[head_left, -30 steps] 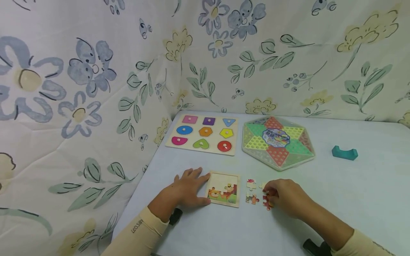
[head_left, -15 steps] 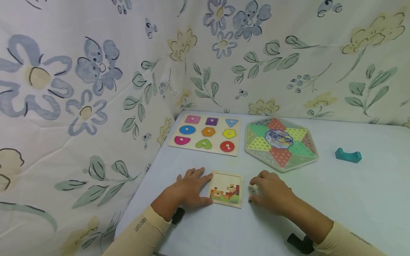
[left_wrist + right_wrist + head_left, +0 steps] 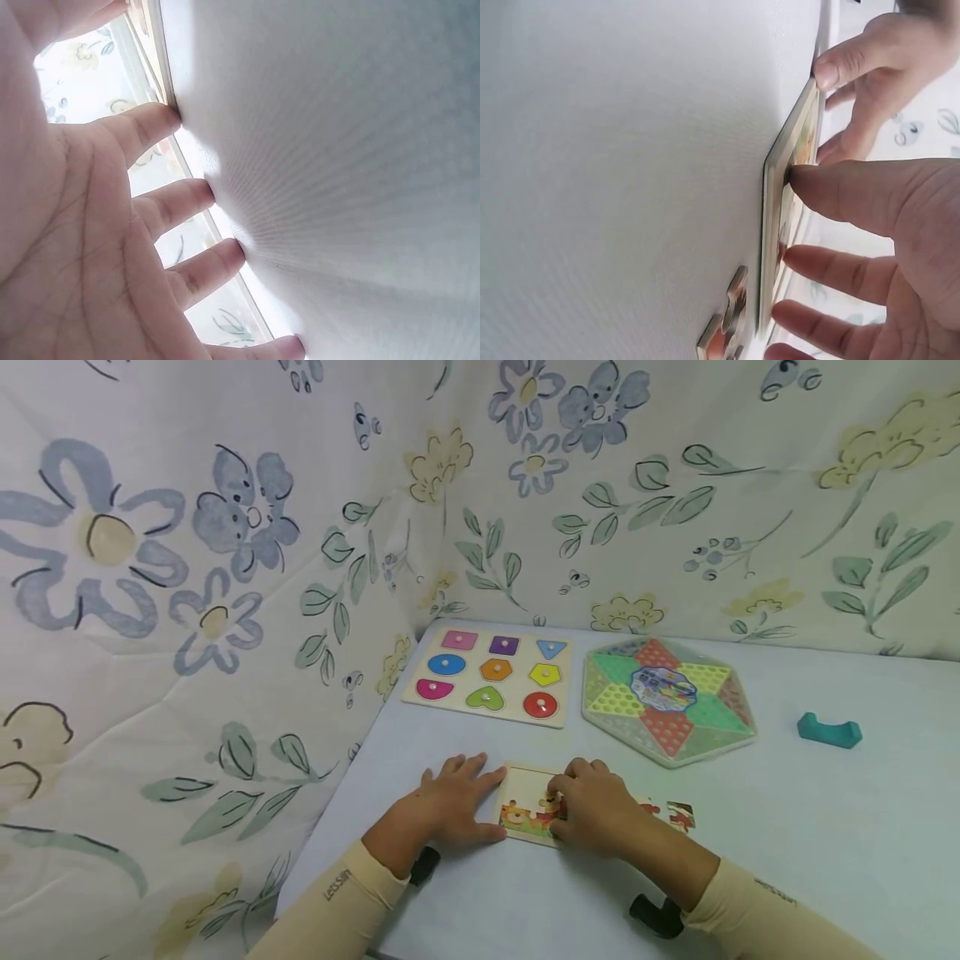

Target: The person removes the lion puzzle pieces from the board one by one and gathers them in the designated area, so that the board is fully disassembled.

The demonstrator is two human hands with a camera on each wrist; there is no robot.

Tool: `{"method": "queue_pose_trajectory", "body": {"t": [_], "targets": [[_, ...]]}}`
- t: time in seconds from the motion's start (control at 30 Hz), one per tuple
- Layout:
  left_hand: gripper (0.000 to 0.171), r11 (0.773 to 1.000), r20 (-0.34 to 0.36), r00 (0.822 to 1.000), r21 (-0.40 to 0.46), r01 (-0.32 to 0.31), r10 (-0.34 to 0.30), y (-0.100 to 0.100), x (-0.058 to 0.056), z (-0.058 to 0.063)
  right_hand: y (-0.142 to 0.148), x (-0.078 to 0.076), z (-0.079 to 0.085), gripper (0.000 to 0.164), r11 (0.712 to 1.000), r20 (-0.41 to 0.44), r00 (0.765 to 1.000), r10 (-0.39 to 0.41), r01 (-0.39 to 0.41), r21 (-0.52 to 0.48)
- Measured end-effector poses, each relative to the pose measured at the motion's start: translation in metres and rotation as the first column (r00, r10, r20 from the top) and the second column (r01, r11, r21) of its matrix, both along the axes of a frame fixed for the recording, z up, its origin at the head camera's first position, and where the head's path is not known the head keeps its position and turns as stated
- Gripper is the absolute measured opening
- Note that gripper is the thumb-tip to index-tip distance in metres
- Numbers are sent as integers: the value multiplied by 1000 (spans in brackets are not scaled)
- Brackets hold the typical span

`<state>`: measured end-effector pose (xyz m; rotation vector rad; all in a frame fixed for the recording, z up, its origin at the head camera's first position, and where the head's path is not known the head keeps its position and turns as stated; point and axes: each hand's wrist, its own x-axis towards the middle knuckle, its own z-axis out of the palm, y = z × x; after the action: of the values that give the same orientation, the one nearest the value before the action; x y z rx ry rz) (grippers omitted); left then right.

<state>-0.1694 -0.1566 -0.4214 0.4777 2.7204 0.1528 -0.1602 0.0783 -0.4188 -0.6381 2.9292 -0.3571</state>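
A small wooden jigsaw tray (image 3: 527, 771) lies on the table, its lower part filled with joined animal pieces (image 3: 517, 817). My left hand (image 3: 453, 802) is spread at its left side, thumb and index fingertips touching the two left corners. In the left wrist view the other fingertips (image 3: 229, 255) rest on the cloth. Over the tray's right side, my right hand (image 3: 596, 810) pinches a puzzle piece (image 3: 783, 247) between thumb and fingers, mostly hidden by them. Loose puzzle pieces (image 3: 681, 815) lie right of the tray, partly behind the right forearm.
Behind the tray lie a knob shape board (image 3: 480, 714) and a hexagonal checkers board (image 3: 670, 727). A teal curved block (image 3: 828, 732) sits at the far right. White cloth covers the table (image 3: 825, 843); a floral curtain (image 3: 480, 485) hangs around the back and left.
My right hand has moved left from the loose pieces to over the tray's right side, uncovering pieces behind it. The left hand stays at the tray's left edge. The view has shifted slightly.
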Motion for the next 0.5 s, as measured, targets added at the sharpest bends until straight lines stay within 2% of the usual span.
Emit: {"method": "queue_pose_trajectory", "body": {"t": [0.2, 0.5], "targets": [[90, 1000, -4, 1000, -10, -5, 5, 3, 0, 3, -2, 1, 1, 34, 1000, 21, 1000, -4, 5, -26], [90, 1000, -5, 1000, -12, -6, 6, 3, 1, 3, -5, -1, -3, 39, 998, 9, 1000, -20, 21, -59]]}}
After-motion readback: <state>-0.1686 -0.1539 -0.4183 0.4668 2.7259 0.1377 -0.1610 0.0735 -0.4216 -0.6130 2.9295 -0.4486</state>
